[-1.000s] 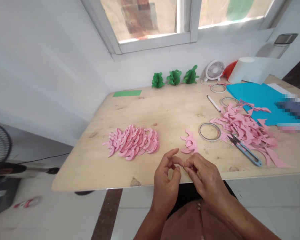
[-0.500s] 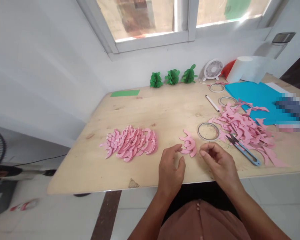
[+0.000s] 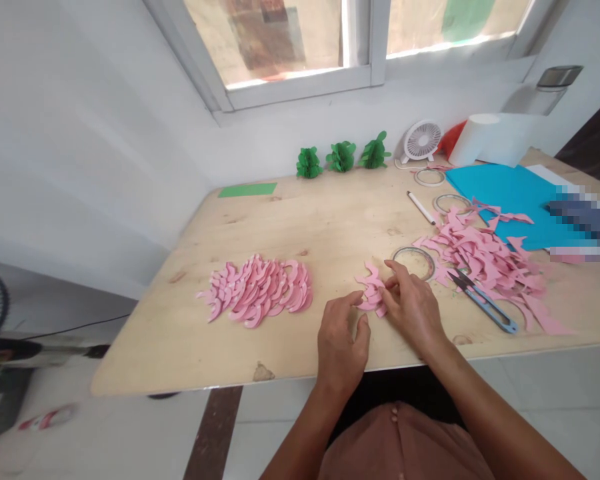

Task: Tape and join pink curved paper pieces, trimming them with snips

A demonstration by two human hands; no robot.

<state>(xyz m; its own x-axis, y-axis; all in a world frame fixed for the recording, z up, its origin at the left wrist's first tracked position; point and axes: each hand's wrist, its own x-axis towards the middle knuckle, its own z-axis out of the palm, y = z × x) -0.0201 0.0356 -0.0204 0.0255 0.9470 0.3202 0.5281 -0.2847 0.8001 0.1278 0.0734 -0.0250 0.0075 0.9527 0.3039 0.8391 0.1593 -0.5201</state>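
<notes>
A small pile of pink crescent paper pieces (image 3: 371, 288) lies near the table's front edge. My right hand (image 3: 413, 308) rests over its right side, fingertips pinching at the pieces. My left hand (image 3: 341, 343) sits just left of the pile, fingers curled with thumb and forefinger close together; nothing shows in them. A larger heap of pink crescents (image 3: 257, 289) lies further left on the wooden table (image 3: 305, 227).
Pink paper scraps (image 3: 485, 260), thread snips (image 3: 483, 300), tape rings (image 3: 414, 261), a white pen (image 3: 420, 207) and blue paper (image 3: 515, 200) lie to the right. Three green paper balls (image 3: 341, 157), a small white fan (image 3: 422, 140) and a green sheet (image 3: 247, 190) line the back.
My hands were joined in front of me off the table edge, then parted. The right hand has moved forward and left onto the small pink pile; the left hand barely shifted.
</notes>
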